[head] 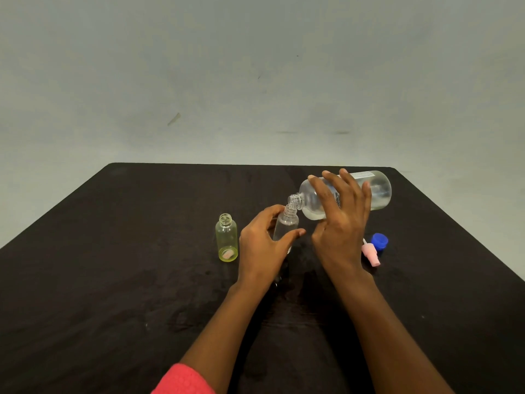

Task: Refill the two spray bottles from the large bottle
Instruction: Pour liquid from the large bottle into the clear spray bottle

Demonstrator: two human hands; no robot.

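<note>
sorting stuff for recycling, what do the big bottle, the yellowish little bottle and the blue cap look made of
Large bottle: clear, glossy plastic, probably; liquid and highlights show through it. Yellowish small bottle: transparent tinted plastic, likely, with a moulded threaded neck. Blue cap: opaque, smooth plastic, judging by its even colour.

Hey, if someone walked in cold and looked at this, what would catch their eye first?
The large bottle, tipped in the right hand toward the table's far side, with its mouth at the neck of a small clear bottle that the left hand holds. To their left a yellow bottle stands open. To their right a blue cap and a pink sprayer lie on the black table.
</note>
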